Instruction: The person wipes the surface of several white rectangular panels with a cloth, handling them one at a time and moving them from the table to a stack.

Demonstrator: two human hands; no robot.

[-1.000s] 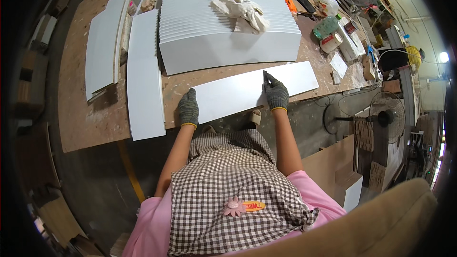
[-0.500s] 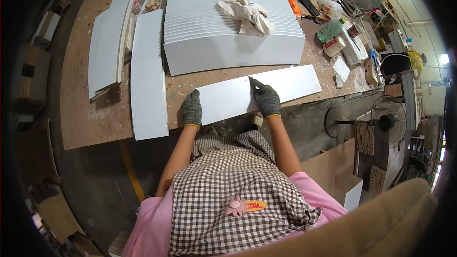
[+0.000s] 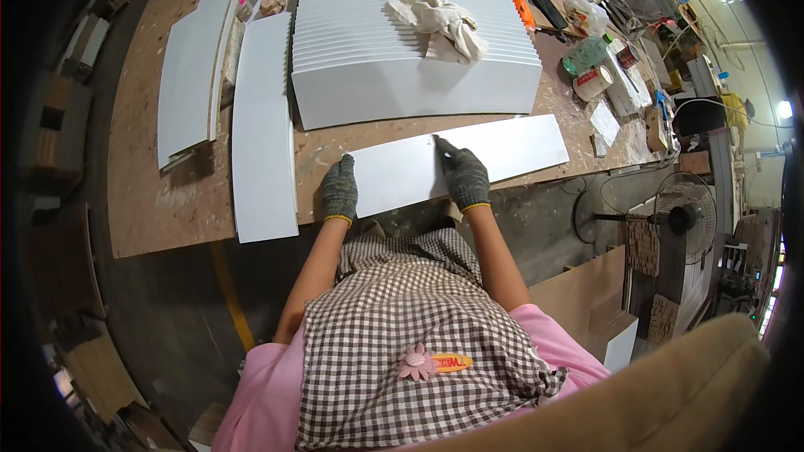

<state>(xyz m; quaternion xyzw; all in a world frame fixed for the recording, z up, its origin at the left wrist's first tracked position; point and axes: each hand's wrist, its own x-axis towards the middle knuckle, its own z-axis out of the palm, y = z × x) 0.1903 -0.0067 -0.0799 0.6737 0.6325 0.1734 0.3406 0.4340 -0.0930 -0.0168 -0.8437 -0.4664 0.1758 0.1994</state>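
A long white panel [image 3: 502, 151] lies at a slant along the near edge of the worktable, its right end farther from me. At its left end my left hand [image 3: 339, 188], in a dark grey knitted glove with a yellow cuff, grips the short edge, fingers together. My right hand [image 3: 463, 174], gloved alike, lies across the panel near its middle, with fingertips at the far long edge. Its palm side is hidden. Just beyond stands a row of several similar white panels [image 3: 419, 94], packed close together, with a crumpled whitish cloth [image 3: 440, 25] on top.
Left of me are a stack of long white panels [image 3: 264, 134] and another pile of white panels [image 3: 197, 75] on the brown worktable [image 3: 138, 192]. A green bottle [image 3: 586, 54], a white-and-red can [image 3: 593, 82] and papers crowd the right side. A standing fan [image 3: 682, 218] is beyond the table's right edge.
The view has shifted slightly, so the table and stacks sit a little higher and farther right. Both hands keep nearly the same places on the panel.
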